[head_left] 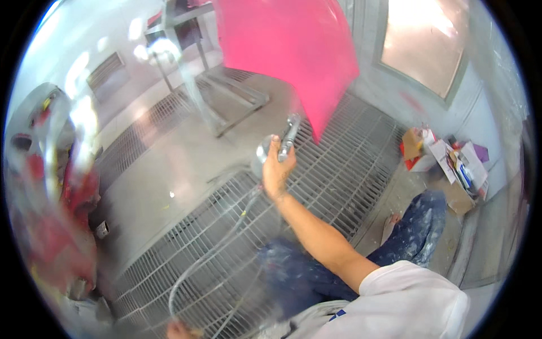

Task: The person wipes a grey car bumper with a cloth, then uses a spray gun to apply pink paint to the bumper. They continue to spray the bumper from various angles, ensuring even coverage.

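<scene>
My right hand (276,171) reaches forward, its fingers wrapped round a silver spray gun (289,138). The gun's front end is close to the lower edge of a large bright pink panel (288,42); whether they touch I cannot tell. A pale air hose (195,264) drops from below the right hand and curves down to the lower left. There my left hand (179,331) shows only in part at the bottom edge, closed round the hose and slightly blurred.
Metal floor grating (339,175) runs under the panel and my legs. A metal stand (228,107) is behind, to the left. Blurred red and grey parts (68,226) line the left side. A cardboard box with papers (460,169) sits by the right wall.
</scene>
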{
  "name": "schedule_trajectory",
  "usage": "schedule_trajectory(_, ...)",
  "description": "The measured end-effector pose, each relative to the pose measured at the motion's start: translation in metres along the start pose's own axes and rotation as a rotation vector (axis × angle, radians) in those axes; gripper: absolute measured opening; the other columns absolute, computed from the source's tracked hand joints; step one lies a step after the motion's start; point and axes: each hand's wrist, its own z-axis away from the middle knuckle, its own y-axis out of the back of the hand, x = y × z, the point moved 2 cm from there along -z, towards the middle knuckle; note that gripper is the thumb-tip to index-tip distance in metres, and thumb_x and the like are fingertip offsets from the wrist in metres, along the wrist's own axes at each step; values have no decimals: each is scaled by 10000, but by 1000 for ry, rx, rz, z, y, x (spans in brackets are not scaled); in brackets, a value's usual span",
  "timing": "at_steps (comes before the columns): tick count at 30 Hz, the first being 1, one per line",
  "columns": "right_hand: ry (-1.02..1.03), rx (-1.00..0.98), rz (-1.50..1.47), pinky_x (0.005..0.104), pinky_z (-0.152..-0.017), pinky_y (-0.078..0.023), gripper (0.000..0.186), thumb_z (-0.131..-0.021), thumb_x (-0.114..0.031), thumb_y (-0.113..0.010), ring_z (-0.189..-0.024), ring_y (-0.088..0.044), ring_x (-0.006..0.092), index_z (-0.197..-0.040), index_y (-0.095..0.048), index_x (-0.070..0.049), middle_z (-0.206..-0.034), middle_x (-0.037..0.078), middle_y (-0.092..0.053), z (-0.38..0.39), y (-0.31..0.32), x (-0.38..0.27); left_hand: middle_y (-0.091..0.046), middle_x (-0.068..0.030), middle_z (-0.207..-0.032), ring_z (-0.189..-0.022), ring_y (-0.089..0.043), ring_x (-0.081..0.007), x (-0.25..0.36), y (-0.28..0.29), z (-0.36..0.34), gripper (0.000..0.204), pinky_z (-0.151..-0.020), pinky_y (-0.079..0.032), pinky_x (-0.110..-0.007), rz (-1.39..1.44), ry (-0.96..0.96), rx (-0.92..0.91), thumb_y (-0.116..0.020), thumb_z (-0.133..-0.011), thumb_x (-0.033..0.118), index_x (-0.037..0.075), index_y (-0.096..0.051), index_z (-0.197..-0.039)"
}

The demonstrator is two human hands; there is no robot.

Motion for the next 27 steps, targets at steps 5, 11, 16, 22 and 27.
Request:
schedule_trajectory(5,-11,-266,-59,319,-626,-404,286,-1001,-292,-659,-686,-449,102,-941,-601,-19,-712,-18,-488,24,-60,-64,-655,-117,-631,-511,-612,-209,-23,-3,19,407,-520,-492,-368,-94,-17,20,-576,-1027,352,-1,-693,-862)
schedule_trajectory(11,121,-478,-147,301,-670,-434,165,-993,-192,-664,-717,-499,100,-1000,-600,-40,-777,2,-550,64,-94,-99,-662,-122,-646,-527,-626,-212,-23,-5,27,426,-531,-496,-372,-76,50,7,-567,-1036,366,-5,-685,-862)
schedule_trajectory(16,256,-452,-264,303,-708,-472,170,-984,-156,-675,-741,-552,125,-1056,-578,-37,-836,30,-592,81,-93,-91,-563,-96,-591,-501,-504,-206,-18,-13,32,443,-517,-441,-365,-60,26,-13,-553,-1041,392,19,-647,-820)
schedule_trajectory(22,253,-436,-126,375,-683,-490,269,-986,-196,-671,-709,-614,222,-1095,-529,6,-807,103,-635,91,-101,-76,-600,-121,-605,-535,-580,-232,-13,-51,22,462,-519,-454,-388,-79,23,-2,-536,-1041,414,25,-652,-820)
schedule_trajectory(27,273,-104,50,386,-729,-490,366,-1028,-298,-611,-812,-638,253,-1115,-533,49,-884,144,-630,61,-65,-19,-476,-83,-537,-491,-434,-196,-24,-141,1,435,-490,-335,-395,36,176,-56,-571,-1036,323,7,-565,-737)
